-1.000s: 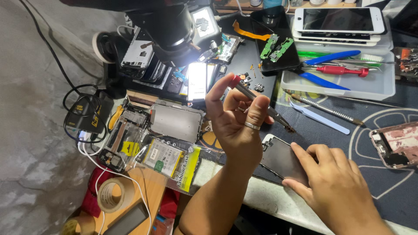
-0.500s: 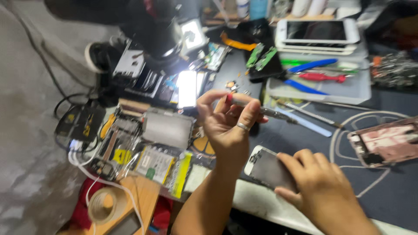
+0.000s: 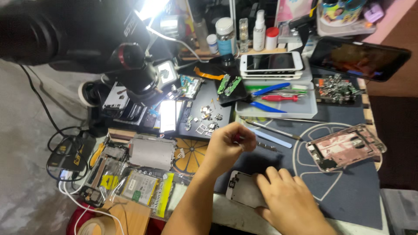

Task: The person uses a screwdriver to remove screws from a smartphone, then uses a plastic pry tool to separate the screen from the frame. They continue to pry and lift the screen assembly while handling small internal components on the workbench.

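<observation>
The right hand (image 3: 289, 202) lies flat on a white phone panel (image 3: 244, 189), which looks thin, light and brittle; best held by its edges. Just above the panel, the left hand (image 3: 228, 146) pinches a small red-tipped tool (image 3: 237, 138).

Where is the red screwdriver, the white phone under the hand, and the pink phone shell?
red screwdriver (image 3: 278, 98), head view, on its handle.
white phone (image 3: 241, 189), head view, on its bare front.
pink phone shell (image 3: 346, 147), head view, on its open middle.
</observation>
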